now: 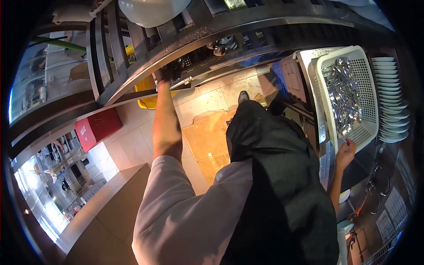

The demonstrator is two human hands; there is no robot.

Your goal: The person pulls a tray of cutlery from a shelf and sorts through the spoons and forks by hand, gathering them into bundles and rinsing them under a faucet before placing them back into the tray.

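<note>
My left arm reaches down to a shadowed lower shelf of a metal rack. My left hand [164, 75] is in the dark there beside a black perforated holder [187, 62], its fingers hidden by shadow. Out to the right, my right hand [346, 153] is closed at the near corner of a white plastic basket [370, 95], fingers curled at the rim. A heap of metal cutlery [344, 95], with spoons and forks among it, lies in the basket. Several spoons [221, 49] show on the shelf to the right of my left hand.
Stacked white plates [390, 101] stand right of the basket. A metal slatted rack [207, 28] crosses the top, bearing a white bowl [152, 11]. Flattened cardboard [203, 145] lies on the tiled floor. A red box [99, 126] and a yellow object [148, 102] are at left.
</note>
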